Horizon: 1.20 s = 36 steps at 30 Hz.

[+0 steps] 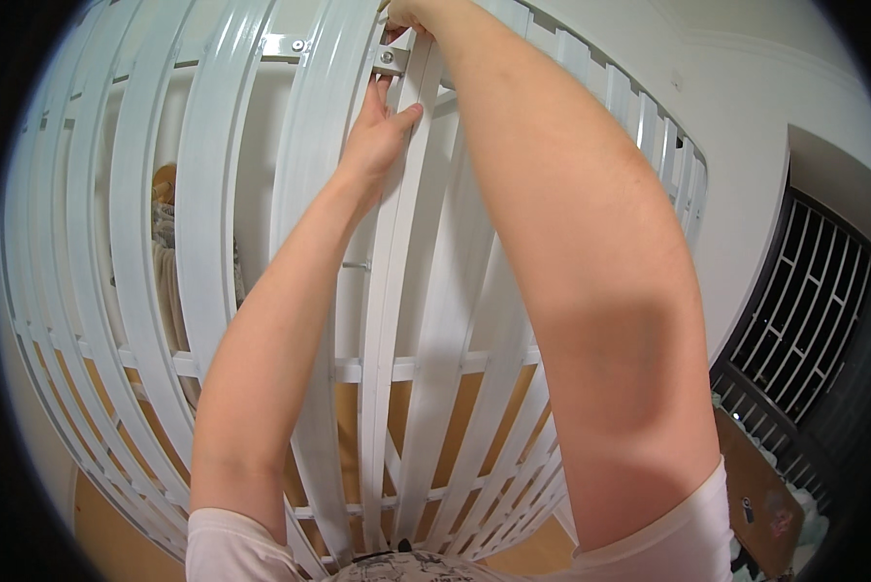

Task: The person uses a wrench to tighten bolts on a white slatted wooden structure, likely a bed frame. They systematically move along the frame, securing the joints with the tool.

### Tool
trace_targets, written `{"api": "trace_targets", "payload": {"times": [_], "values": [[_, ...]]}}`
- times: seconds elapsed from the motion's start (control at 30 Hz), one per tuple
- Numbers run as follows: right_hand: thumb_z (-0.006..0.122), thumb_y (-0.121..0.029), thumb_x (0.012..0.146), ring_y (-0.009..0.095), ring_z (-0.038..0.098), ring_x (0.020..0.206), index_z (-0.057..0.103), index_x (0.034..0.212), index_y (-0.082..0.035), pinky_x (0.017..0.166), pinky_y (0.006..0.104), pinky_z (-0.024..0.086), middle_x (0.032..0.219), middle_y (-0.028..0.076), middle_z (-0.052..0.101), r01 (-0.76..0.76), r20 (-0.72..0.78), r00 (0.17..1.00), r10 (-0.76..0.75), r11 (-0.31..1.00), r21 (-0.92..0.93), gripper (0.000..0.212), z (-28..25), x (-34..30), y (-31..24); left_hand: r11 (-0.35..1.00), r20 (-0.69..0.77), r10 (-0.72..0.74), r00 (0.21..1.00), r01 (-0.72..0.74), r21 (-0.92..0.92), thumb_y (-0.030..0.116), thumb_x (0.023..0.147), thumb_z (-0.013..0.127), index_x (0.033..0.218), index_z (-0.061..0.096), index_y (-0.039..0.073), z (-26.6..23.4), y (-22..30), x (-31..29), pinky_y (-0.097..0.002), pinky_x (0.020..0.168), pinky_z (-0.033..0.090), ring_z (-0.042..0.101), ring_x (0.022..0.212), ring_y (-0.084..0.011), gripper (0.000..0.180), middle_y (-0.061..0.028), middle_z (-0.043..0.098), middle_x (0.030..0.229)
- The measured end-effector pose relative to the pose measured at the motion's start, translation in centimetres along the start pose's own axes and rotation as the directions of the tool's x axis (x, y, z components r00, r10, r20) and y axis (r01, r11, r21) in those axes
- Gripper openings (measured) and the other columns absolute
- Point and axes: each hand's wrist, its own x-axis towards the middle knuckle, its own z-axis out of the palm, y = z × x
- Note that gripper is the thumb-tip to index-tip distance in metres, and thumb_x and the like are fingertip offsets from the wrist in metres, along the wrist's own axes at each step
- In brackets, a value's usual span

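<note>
In front of me rises a white slatted metal frame [207,175], like a bed base, with a lengthwise rail [382,301] down its middle. My left hand [382,131] is wrapped around this rail just below a small bracket [389,60] with a bolt in it. Its thumb lies against the rail's front, and the fingertips pass out of sight behind. Above the bracket, at the picture's top edge, my right hand [411,15] has its fingers curled in. What they hold, if anything, is hidden. Lower on the rail, a bolt [356,265] sticks out sideways.
Another bracket with a bolt [297,46] sits on the crossbar to the left. Through the slats show some cloth items [166,242] and a wooden floor [455,436]. To the right are a barred window [799,301] and a brown board [760,485].
</note>
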Motion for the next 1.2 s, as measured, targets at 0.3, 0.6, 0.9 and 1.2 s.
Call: {"api": "trace_targets", "payload": {"times": [0.3,0.6,0.9,1.2], "values": [[0.092,-0.022,0.069,0.034,0.073,0.092,0.080,0.099,-0.004,0.085,0.0413,0.058,0.102,0.022,0.075,-0.013,0.054,0.998,0.012,0.999,0.030,0.037,-0.1,-0.8,0.2,1.000,-0.009,-0.010,1.000,0.010,-0.002,0.012,0.099,0.059,0.165,0.010,0.009,0.3,0.3,-0.4,-0.0410,0.125,0.018,0.018,0.157,-0.0276,0.083,-0.0108,0.010,0.174],[0.090,-0.022,0.068,0.037,0.075,0.090,0.079,0.089,0.002,0.080,0.0432,0.060,0.097,0.025,0.075,-0.005,-0.086,0.996,0.026,0.972,0.236,0.033,-0.3,-2.8,0.4,0.999,-0.038,-0.002,0.999,0.003,0.035,0.013,0.099,0.059,0.165,0.011,0.012,0.2,0.9,-0.7,-0.0402,0.125,0.019,0.022,0.154,-0.0273,0.083,-0.0075,0.012,0.174],[0.083,-0.023,0.072,0.037,0.075,0.094,0.080,0.090,0.000,0.084,0.0432,0.060,0.098,0.023,0.076,0.059,-0.158,0.987,-0.041,0.992,0.112,0.029,0.4,-3.9,0.8,1.000,-0.061,-0.008,0.998,0.010,0.019,0.011,0.098,0.059,0.165,0.016,0.012,0.3,-0.1,-0.3,-0.0338,0.120,0.024,0.037,0.142,-0.0188,0.080,-0.0015,0.022,0.172],[0.075,-0.021,0.077,0.033,0.074,0.096,0.080,0.093,-0.003,0.089,0.0405,0.058,0.099,0.023,0.075,0.201,0.006,0.979,-0.204,0.961,-0.190,0.025,2.6,1.1,1.6,1.000,0.005,0.006,1.000,-0.006,-0.008,0.015,0.098,0.060,0.166,0.005,0.012,0.4,-0.1,0.0,-0.0423,0.127,0.013,0.010,0.159,-0.0346,0.088,-0.0107,0.006,0.174]]}}
